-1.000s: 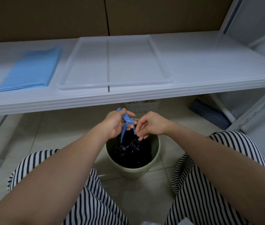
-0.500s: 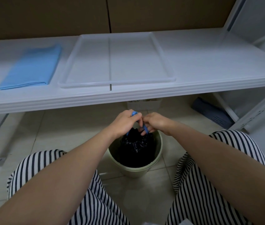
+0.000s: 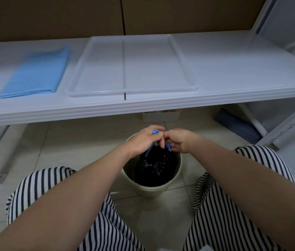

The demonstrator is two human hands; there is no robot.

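Your black bag point(image 3: 154, 167) is thin, glossy, crinkled plastic, gathered at its top. It sits inside the round, pale green bin point(image 3: 161, 192), which stands on the tiled floor between your knees. Your left hand point(image 3: 144, 140) is curled and pinches the flat blue drawstring point(image 3: 154, 132) just above the bag. Your right hand point(image 3: 177, 140), close against the left hand, pinches another part of the drawstring with bent fingers.

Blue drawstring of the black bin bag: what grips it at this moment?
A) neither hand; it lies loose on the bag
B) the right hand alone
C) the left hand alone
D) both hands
D: the left hand and the right hand each pinch the blue drawstring close together above the black bin bag, which sits in the pale green bin.
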